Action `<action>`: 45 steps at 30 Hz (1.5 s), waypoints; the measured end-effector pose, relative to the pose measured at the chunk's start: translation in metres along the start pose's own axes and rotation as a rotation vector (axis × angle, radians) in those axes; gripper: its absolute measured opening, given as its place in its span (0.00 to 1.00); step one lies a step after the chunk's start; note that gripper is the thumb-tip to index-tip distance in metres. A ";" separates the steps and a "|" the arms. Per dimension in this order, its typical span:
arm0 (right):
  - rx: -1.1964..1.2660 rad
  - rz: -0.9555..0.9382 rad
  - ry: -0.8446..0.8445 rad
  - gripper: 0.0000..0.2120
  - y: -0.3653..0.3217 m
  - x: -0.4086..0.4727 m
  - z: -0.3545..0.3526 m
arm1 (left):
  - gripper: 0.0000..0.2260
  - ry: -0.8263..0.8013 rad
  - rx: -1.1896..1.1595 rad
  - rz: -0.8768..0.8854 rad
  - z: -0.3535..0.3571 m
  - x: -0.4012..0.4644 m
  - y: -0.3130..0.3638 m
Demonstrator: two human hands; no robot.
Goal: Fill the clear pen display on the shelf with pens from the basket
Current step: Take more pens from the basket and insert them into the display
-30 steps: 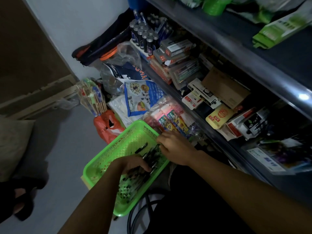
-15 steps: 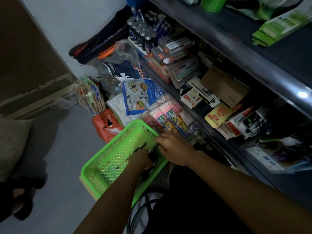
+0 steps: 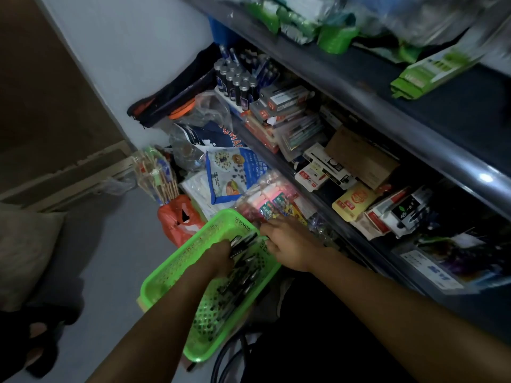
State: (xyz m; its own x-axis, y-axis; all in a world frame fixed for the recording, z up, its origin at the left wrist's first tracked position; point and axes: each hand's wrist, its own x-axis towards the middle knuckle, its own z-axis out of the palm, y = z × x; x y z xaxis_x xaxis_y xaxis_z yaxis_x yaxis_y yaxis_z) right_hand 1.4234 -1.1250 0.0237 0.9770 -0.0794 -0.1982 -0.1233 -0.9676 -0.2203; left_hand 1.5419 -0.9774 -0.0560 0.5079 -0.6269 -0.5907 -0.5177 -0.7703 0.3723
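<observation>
A bunch of dark pens (image 3: 243,241) is gripped by the left hand (image 3: 221,254) inside the green basket (image 3: 177,275). The basket's far rim is held by the right hand (image 3: 287,244). Just beyond the basket, pink packets (image 3: 265,199) and an orange bag (image 3: 177,219) are crowded beside the shelf (image 3: 356,239).

A green basket (image 3: 177,275) sits low in the head view, just beside the shelf (image 3: 367,244). Inside it, toward its shelf end, the left hand (image 3: 219,255) is curled over a bunch of dark pens (image 3: 243,241); it seems to grip them, though the light is poor. More pens (image 3: 235,288) lie loose on the basket's floor. The right hand (image 3: 290,244) rests at the basket's far corner, fingers bent on the rim. Beyond the basket lie an orange bag (image 3: 177,217) and pink packets (image 3: 265,197).
</observation>
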 end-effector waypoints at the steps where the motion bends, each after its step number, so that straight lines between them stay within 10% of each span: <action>1: -0.007 0.000 0.017 0.10 0.001 -0.001 -0.005 | 0.14 0.015 -0.017 0.009 -0.007 -0.003 0.000; 25: -0.163 0.424 0.755 0.11 0.088 -0.222 -0.239 | 0.11 0.347 -0.353 0.960 -0.122 -0.089 0.316; 36: 0.191 0.634 0.998 0.08 0.104 -0.324 -0.297 | 0.04 0.150 -0.474 1.109 -0.096 -0.134 0.462; 45: 0.489 0.773 1.327 0.09 0.149 -0.374 -0.341 | 0.20 0.033 -0.448 1.061 -0.093 -0.130 0.497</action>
State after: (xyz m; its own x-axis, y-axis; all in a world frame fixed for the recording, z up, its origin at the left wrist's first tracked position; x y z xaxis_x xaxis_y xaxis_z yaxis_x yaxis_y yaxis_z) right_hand 1.0993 -1.3217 0.3909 0.0793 -0.8806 0.4671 -0.4208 -0.4544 -0.7851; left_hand 1.2826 -1.2900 0.2720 -0.0155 -0.9820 0.1883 -0.4082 0.1781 0.8954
